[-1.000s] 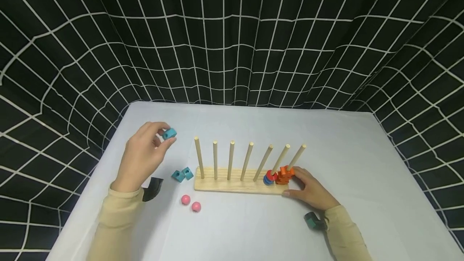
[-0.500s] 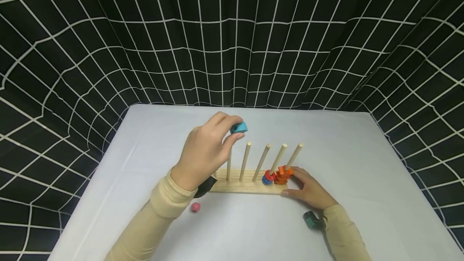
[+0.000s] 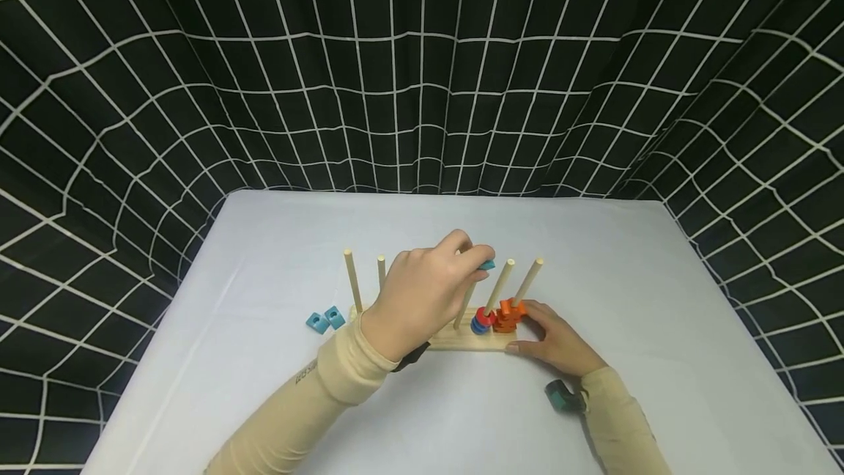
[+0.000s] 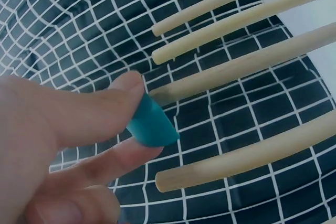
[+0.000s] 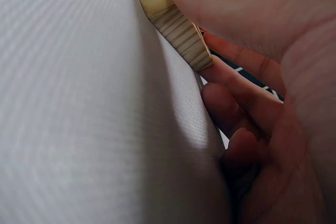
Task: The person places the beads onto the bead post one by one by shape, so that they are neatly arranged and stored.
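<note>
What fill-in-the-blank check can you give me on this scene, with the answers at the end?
The left hand pinches one teal block; ____ other teal blocks lie on the table left of the wooden base.
The right hand grips the wooden base at its ____ (left or right) end.
On the peg beside the orange stack, a red piece sits directly above ____ (colour).
Missing words: two; right; blue.

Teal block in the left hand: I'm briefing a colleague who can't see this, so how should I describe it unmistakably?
On the white table stands a wooden peg rack, with the left hand above it. The teal block is pinched in that hand, near the peg tops. Two other teal blocks lie on the table left of the rack; only this one is held up.
</note>
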`<action>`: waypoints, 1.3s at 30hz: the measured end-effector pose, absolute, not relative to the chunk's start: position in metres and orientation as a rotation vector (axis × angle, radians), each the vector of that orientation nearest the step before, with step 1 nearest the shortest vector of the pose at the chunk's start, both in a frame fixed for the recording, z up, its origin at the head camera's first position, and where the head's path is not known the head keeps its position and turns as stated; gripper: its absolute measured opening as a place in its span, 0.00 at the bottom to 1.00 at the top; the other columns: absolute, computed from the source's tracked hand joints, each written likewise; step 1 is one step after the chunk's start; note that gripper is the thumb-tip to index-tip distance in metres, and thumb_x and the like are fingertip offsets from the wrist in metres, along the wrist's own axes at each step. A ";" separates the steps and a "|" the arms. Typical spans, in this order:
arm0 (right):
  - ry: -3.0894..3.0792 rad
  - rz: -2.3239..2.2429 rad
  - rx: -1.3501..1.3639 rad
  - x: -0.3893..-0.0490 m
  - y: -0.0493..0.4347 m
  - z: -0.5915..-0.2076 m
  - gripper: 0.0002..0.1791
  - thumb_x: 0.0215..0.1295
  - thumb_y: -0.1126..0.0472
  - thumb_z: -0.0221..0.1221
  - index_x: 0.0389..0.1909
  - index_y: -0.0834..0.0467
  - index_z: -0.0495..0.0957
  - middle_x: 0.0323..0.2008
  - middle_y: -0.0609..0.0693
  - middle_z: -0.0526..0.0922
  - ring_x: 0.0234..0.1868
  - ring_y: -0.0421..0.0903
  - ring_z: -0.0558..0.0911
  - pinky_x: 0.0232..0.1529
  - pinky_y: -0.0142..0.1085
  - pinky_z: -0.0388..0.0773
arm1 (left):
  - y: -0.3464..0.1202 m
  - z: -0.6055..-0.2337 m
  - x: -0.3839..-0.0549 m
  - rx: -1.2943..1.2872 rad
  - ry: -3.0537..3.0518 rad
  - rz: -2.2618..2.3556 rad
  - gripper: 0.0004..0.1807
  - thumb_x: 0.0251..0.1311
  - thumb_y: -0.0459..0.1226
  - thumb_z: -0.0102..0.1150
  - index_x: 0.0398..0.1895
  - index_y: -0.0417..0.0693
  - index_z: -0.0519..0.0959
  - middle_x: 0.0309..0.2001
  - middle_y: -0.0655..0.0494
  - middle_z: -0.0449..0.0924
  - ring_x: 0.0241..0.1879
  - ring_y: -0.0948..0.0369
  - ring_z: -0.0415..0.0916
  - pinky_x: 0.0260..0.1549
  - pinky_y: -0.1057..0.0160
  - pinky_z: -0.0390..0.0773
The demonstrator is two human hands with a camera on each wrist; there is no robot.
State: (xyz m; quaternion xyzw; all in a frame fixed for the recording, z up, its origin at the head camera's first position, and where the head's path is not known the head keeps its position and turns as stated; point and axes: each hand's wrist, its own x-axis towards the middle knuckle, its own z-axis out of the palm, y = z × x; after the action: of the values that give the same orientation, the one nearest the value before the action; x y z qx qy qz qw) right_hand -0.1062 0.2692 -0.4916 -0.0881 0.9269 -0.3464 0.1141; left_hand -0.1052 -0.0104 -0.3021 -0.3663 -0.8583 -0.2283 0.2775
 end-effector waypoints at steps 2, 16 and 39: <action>2.715 -1.016 -0.264 -0.107 0.268 -0.492 0.47 0.45 0.34 0.68 0.67 0.49 0.67 0.69 0.58 0.63 0.71 0.64 0.57 0.65 0.66 0.53 | -0.009 -0.303 -0.104 -0.977 -2.310 -0.586 0.05 0.60 0.39 0.63 0.39 0.53 0.81 0.31 0.59 0.76 0.10 0.67 0.66 0.09 0.71 0.67; 2.713 -1.091 -0.334 -0.108 0.268 -0.494 0.45 0.45 0.37 0.69 0.65 0.48 0.68 0.68 0.56 0.66 0.70 0.61 0.60 0.66 0.63 0.55 | 0.002 -0.312 -0.099 -0.967 -2.412 -0.389 0.19 0.47 0.23 0.61 0.37 0.55 0.82 0.31 0.60 0.75 0.11 0.66 0.68 0.09 0.71 0.68; 2.754 -1.065 -0.362 -0.105 0.273 -0.493 0.43 0.47 0.39 0.69 0.64 0.53 0.70 0.67 0.60 0.66 0.69 0.64 0.60 0.65 0.63 0.57 | 0.016 -0.424 -0.098 -0.914 -2.620 -0.220 0.05 0.57 0.34 0.63 0.34 0.55 0.85 0.28 0.57 0.80 0.17 0.62 0.77 0.12 0.65 0.75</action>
State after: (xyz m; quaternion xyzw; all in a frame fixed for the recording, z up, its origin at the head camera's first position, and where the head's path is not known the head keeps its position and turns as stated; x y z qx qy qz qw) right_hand -0.1048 0.2732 -0.4927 -0.1212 0.9225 -0.3568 0.0834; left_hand -0.0980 0.0161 -0.4236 -0.3232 -0.9262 -0.0777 0.1780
